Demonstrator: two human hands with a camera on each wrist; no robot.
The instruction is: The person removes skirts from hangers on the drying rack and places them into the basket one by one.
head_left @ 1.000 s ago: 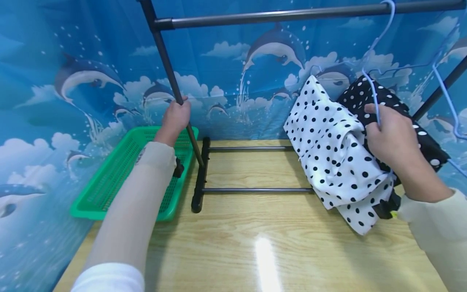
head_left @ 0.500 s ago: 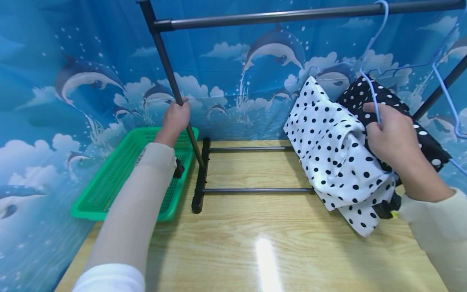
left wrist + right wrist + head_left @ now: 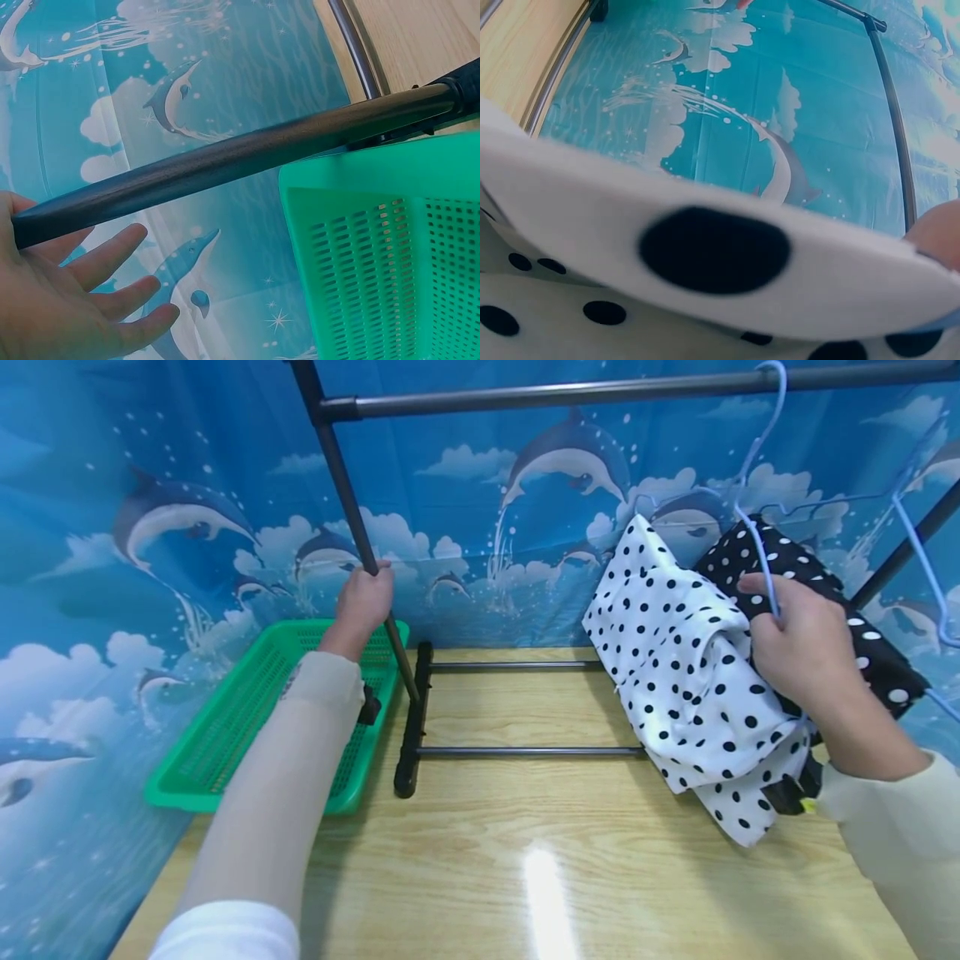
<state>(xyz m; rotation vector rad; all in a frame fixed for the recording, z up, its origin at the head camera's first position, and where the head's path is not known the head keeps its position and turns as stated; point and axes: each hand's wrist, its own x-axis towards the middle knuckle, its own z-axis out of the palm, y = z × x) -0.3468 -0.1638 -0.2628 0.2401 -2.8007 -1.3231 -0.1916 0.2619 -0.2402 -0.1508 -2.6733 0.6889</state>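
Hanger (image 3: 742, 481) shifted leftward, between right fingers (image 3: 756, 583)

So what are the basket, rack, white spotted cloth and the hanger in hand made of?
Green basket: likely plastic with a slight sheen, given its even colour and slotted walls.
Dark rack: probably metal, smooth; highlights run along its round bars.
White spotted cloth: soft, matte fabric, judging by its folds; fibre unclear.
Blue hanger: thin, smooth, evenly coloured; plastic or coated wire, I can't tell.
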